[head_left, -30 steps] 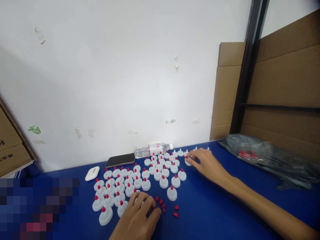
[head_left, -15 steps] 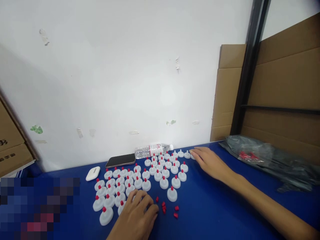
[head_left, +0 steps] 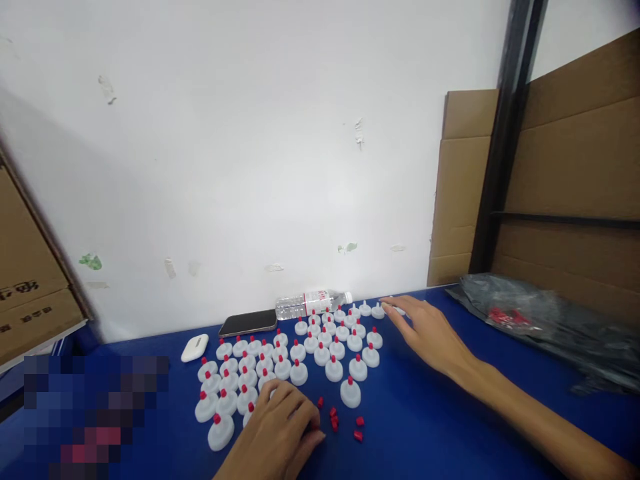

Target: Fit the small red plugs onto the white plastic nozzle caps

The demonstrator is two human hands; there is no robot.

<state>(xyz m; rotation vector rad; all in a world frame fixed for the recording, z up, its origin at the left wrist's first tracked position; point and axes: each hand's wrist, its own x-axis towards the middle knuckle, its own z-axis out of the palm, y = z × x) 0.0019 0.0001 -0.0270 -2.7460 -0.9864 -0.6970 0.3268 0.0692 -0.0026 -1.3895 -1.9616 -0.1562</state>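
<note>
My left hand (head_left: 283,427) rests low among the white caps, fingers curled and thumb close to them. Whatever is between its fingertips, if anything, is hidden. Several small red tips (head_left: 334,420) lie loose just right of it. Toward the back, my right hand (head_left: 425,327) reaches out with fingers stretched, its fingertips beside a white nozzle cap (head_left: 378,311) without a red tip. Another white cap is partly hidden under that hand. Many white nozzle caps with red tips (head_left: 351,393) stand upright in loose rows between both hands.
A clear water bottle (head_left: 293,307) lies along the wall beside a black phone (head_left: 249,323) and a white earphone case (head_left: 195,348). Dark plastic bags (head_left: 530,333), with red pieces in clear plastic, lie at right. Cardboard (head_left: 463,193) leans near a black post (head_left: 500,153).
The view has shifted slightly, moving the scene a little right. My right fingers have lifted and spread a bit over the back caps. The left thumb sits slightly lower.
</note>
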